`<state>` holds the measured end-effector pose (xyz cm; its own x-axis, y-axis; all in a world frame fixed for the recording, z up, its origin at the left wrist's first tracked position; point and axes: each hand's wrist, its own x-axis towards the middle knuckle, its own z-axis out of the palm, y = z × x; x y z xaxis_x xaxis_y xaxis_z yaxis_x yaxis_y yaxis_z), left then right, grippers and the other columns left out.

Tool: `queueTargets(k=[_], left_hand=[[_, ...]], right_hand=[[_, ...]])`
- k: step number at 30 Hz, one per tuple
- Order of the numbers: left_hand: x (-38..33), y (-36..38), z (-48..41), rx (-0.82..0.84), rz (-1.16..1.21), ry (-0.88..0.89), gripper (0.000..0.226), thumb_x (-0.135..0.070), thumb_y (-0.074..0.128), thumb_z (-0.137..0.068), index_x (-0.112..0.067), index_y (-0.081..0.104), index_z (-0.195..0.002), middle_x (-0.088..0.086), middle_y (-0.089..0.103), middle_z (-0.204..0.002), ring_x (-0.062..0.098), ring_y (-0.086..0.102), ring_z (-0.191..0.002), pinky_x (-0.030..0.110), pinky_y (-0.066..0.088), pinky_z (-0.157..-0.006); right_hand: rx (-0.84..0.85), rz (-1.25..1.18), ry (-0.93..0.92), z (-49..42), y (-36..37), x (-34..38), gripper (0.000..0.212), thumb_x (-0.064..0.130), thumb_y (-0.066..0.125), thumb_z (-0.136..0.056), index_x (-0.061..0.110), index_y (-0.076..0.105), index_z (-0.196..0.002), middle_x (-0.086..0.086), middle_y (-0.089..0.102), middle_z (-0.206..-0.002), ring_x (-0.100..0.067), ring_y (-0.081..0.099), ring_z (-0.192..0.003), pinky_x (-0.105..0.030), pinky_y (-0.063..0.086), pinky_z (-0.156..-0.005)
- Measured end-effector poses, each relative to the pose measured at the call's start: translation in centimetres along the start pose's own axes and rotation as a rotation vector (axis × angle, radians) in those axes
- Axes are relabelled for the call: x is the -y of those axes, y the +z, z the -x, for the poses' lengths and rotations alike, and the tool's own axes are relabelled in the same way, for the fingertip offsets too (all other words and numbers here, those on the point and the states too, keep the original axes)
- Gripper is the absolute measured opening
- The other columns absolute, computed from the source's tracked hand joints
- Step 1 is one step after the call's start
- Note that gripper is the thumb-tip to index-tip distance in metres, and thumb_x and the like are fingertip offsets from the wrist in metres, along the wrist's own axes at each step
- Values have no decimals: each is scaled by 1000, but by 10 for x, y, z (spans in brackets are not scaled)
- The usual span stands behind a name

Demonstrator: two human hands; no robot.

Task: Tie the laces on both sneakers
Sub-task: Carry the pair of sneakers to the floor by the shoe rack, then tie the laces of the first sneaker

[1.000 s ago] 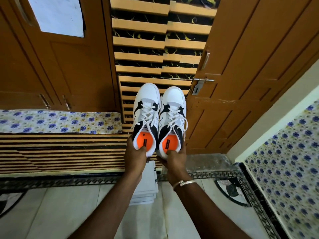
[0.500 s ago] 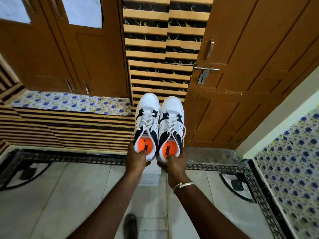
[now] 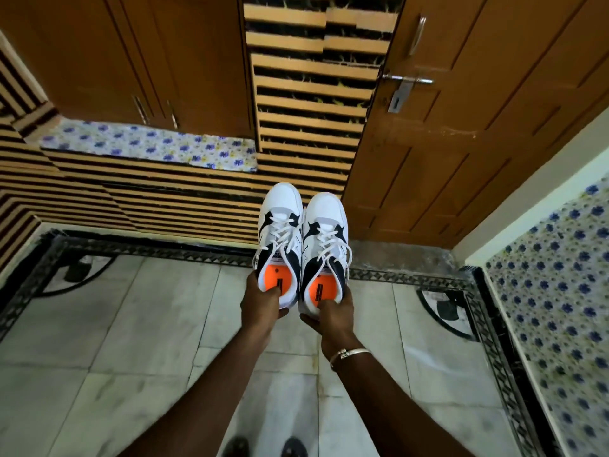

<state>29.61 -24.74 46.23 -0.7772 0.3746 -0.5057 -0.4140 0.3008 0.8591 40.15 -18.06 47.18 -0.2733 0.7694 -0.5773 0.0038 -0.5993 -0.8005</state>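
Two white sneakers with black panels and orange insoles are held side by side in the air, toes pointing away from me. My left hand [image 3: 262, 303] grips the heel of the left sneaker [image 3: 280, 225]. My right hand [image 3: 331, 313] grips the heel of the right sneaker [image 3: 326, 232]. White laces cross both tongues, and their loose ends hang down the sides, untied. A metal bracelet circles my right wrist.
Below lies a marble floor [image 3: 131, 341] with a black patterned border. A striped ledge with a floral cloth [image 3: 148, 146] runs along the left. A wooden door [image 3: 461, 143] with a latch stands ahead on the right. Floral tiles [image 3: 560, 291] cover the right. My feet show at the bottom edge.
The view has tilted downward, so more floor shows and my feet come into sight. Both sneakers sit lower in the view, still held by the heels. The white stack beneath them is gone from sight.
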Motion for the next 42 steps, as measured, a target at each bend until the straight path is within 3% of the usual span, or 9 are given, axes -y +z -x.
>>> queueTargets(k=[5, 10, 16, 20, 27, 31, 35, 39, 42], left_hand=[[38, -6, -24, 14, -37, -8, 56, -7, 53, -83, -30, 51, -134, 4, 64, -118, 27, 66, -99, 34, 63, -62], [111, -9, -79, 25, -100, -20, 55, -14, 55, -80, -37, 54, -130, 0, 67, -116, 24, 68, -97, 34, 64, -60], [265, -9, -173, 26, -160, -1, 53, -19, 54, -82, -41, 50, -130, -3, 66, -117, 23, 67, -101, 44, 64, -73], [381, -12, -236, 54, -211, -2, 57, -16, 55, -88, -41, 45, -138, -1, 63, -124, 25, 66, -102, 45, 63, -74], [563, -12, -342, 103, -286, -74, 60, -20, 51, -86, -36, 36, -142, 10, 59, -128, 33, 67, -97, 53, 61, -79], [619, -11, -392, 109, -443, -66, 56, -25, 53, -87, -24, 36, -140, 17, 61, -120, 40, 63, -102, 53, 56, -87], [673, -11, -442, 127, -472, -64, 66, -39, 49, -70, -20, 35, -131, 24, 59, -116, 43, 63, -101, 55, 56, -86], [707, -16, -474, 154, -459, -59, 51, -37, 56, -73, -12, 42, -115, 28, 61, -109, 45, 66, -95, 57, 56, -83], [707, -24, -479, 251, -397, -111, 42, -29, 56, -83, -6, 44, -117, 27, 59, -113, 45, 69, -94, 56, 61, -73]], right_hand=[[-19, 17, 17, -26, -1, -43, 57, -1, 43, -84, 33, 51, -129, -6, 64, -121, -35, 65, -105, -51, 61, -71], [-46, 42, 48, -79, -2, -118, 62, -1, 42, -81, 35, 50, -130, -6, 64, -120, -36, 66, -103, -48, 62, -69], [-72, 78, 61, -175, -16, -261, 56, -3, 44, -86, 31, 50, -130, -4, 63, -118, -31, 65, -103, -44, 62, -67], [-113, 101, 123, -237, -30, -362, 58, -5, 42, -85, 34, 50, -127, 1, 64, -110, -28, 66, -95, -50, 62, -72], [-125, 153, 211, -343, -56, -530, 58, -1, 39, -87, 34, 44, -133, -2, 55, -122, -33, 58, -108, -48, 61, -72], [-54, 167, 253, -399, -66, -594, 51, 4, 42, -89, 29, 40, -133, -7, 53, -125, -36, 61, -107, -52, 60, -75], [1, 249, 241, -443, -70, -636, 37, 8, 43, -93, 19, 37, -128, -4, 51, -107, -35, 59, -102, -45, 59, -65], [104, 339, 276, -466, -76, -650, 21, 17, 46, -99, 14, 40, -119, -6, 50, -104, -25, 59, -85, -37, 59, -52], [142, 410, 275, -471, -82, -652, 27, 22, 49, -100, 11, 38, -122, -8, 51, -111, -21, 58, -77, -37, 57, -52]])
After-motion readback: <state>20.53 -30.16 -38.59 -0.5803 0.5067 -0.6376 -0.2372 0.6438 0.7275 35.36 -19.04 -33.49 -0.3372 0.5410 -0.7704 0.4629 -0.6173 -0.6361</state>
